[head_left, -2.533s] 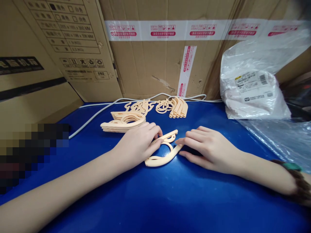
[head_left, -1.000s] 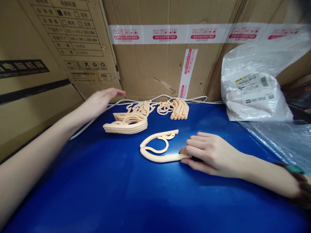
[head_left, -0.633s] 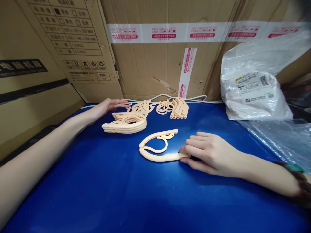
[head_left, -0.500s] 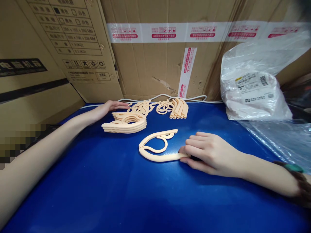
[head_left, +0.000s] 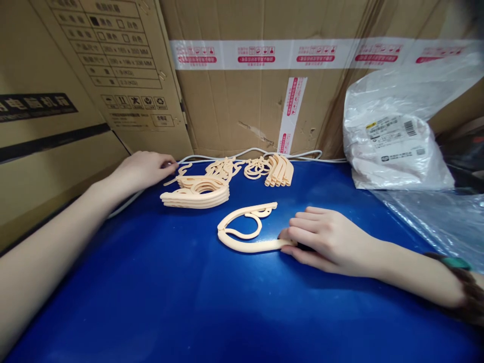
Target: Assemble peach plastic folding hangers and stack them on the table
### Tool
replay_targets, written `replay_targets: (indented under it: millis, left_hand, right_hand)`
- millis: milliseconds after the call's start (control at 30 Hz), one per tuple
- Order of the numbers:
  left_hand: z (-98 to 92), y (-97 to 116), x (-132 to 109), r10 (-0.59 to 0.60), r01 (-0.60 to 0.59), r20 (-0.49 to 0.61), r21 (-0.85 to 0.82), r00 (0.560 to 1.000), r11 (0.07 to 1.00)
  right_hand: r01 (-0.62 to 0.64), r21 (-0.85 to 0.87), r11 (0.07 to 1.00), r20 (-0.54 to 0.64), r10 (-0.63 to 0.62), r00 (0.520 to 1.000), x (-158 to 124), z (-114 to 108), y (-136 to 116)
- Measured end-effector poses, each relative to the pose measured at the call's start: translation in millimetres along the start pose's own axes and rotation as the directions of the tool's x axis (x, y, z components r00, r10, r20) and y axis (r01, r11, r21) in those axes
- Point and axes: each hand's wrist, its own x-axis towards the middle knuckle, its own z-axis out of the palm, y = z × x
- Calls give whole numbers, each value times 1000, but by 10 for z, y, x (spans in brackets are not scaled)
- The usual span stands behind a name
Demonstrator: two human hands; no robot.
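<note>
My right hand pinches the lower arm's end of an open, cream-coloured folding hanger lying on the blue table. At the back left, my left hand has its fingers curled in beside a loose cream hook; what its fingertips hold, if anything, is hidden. Just right of that hand sits a stack of folded cream hangers. Behind the stack lies a pile of loose cream hooks, with ring-shaped pieces and a row of curved cream arms to its right.
Cardboard boxes stand along the back and left of the blue table. A white cable runs along the back edge. On the right are a white plastic bag with a label and a clear plastic sheet.
My left hand has moved left from the loose hooks, and its stretched fingers have curled in. One loose hook now lies further left. My right hand still grips the open hanger.
</note>
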Motion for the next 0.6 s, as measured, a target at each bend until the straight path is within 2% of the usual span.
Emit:
replay_targets:
  millis: [100, 367, 600]
  left_hand:
    - [16, -32, -19, -66, 66, -4, 92, 998, 994]
    - [-2, 18, -18, -187, 170, 187, 100, 964, 980]
    - [-37, 111, -60, -257, 244, 175, 93, 950, 965]
  right_hand:
    - [-3, -2, 1000, 3, 3, 1000, 2, 1, -2]
    - [3, -14, 1000, -8, -3, 1000, -10, 12, 12]
    - [-3, -9, 1000, 0, 3, 1000, -9, 3, 6]
